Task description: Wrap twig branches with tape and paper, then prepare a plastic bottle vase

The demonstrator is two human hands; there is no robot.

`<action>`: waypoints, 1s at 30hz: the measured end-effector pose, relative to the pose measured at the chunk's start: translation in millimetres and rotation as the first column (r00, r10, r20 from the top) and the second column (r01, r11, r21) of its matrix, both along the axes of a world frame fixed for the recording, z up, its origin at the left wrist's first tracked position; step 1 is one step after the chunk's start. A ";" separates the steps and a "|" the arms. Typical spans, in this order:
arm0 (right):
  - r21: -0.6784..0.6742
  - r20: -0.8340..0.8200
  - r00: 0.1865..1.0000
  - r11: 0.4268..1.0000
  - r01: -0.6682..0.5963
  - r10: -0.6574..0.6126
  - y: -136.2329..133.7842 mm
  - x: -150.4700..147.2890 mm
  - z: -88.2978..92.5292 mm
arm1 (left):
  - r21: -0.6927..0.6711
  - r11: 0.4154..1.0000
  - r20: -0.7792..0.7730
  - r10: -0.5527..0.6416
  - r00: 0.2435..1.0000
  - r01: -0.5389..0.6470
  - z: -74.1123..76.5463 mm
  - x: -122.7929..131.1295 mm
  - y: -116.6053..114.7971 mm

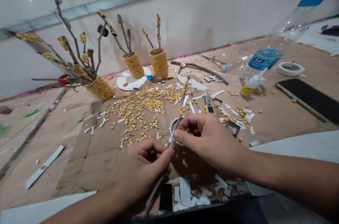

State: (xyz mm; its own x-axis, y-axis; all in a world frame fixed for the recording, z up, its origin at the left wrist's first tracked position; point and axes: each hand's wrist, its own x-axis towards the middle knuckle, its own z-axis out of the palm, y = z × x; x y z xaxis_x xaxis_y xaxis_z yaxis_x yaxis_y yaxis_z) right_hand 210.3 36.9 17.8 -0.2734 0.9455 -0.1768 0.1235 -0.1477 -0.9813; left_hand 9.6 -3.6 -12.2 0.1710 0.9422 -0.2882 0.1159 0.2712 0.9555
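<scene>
My left hand (148,167) is closed around a thin twig (182,98) that runs from below the hand up toward the scattered corn kernels (143,105), with a few kernels stuck near its tip. My right hand (205,135) pinches the same twig just above the left thumb, fingers pressed together over a small white ring of paper (173,125). Both hands meet above a sheet of brown cardboard (106,149).
Three corn-covered pots with decorated twigs stand behind: (100,88), (134,65), (159,63). A yellow utility knife (208,103), glue bottle (253,82), clear plastic bottle (272,47), tape roll (290,68) and dark phone (309,98) lie to the right. White paper scraps (185,190) litter the front.
</scene>
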 end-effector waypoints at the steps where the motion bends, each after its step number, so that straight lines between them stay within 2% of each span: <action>1: -0.001 0.007 1.000 1.000 -0.009 0.009 -0.1 0.4 -0.4 | 0.001 1.000 -0.010 0.003 1.000 -0.003 -0.2 -0.8 -0.7; 5: 0.011 -0.018 0.998 0.998 -0.064 0.064 -2.8 2.7 0.0 | -0.041 0.999 0.003 -0.003 1.000 0.003 2.9 -4.0 -2.1; 10: 0.004 -0.071 0.996 0.998 -0.055 0.055 -6.9 3.0 1.4 | -0.074 0.995 0.078 -0.058 0.995 0.063 7.6 -8.3 -4.1; 17: 0.021 -0.176 0.980 0.995 -0.093 0.095 -7.3 1.7 4.5 | -0.016 0.999 0.046 -0.045 0.998 0.046 9.6 -8.0 -7.5; 30: 0.008 -0.123 0.986 0.994 -0.112 0.112 -5.7 4.8 0.9 | -0.099 0.993 0.063 -0.060 0.996 0.066 25.4 1.1 1.1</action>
